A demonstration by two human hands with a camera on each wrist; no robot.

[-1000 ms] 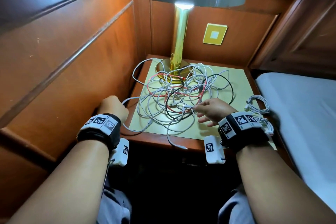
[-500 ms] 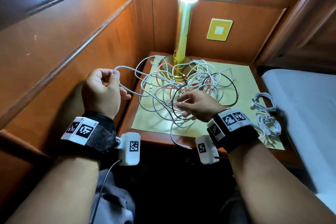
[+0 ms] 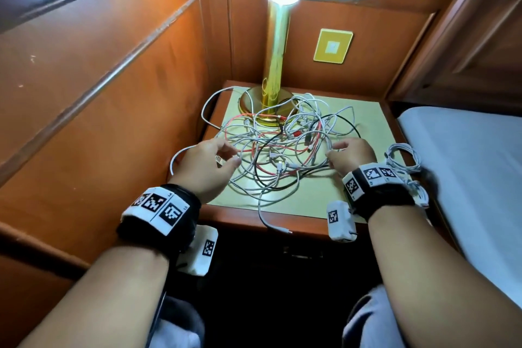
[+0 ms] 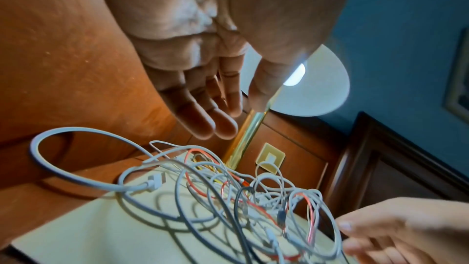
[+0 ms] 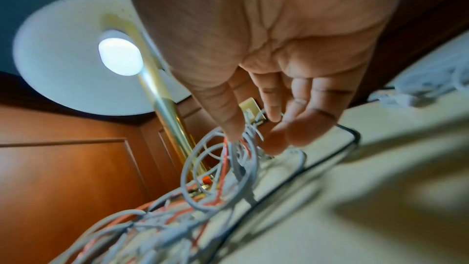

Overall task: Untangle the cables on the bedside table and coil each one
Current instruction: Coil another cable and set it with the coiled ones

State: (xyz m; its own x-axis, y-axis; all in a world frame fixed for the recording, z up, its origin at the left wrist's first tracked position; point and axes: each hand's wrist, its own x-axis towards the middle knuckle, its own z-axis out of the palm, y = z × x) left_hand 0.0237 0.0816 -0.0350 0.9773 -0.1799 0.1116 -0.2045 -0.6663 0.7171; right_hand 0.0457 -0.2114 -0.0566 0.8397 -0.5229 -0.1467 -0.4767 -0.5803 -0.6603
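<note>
While the cable tangle [image 3: 285, 150] sprawls mid-desk, left hand [image 3: 207, 165] hovers at its nine o'clock, fingers [image 4: 215, 121] loosely spread, empty; right hand [image 3: 351, 155] pinches strands at three o'clock.

lamp [image 3: 275, 65] lit, brass stem | yellow wall plate [image 3: 332, 45] | white bed [image 3: 466, 167] right
</note>
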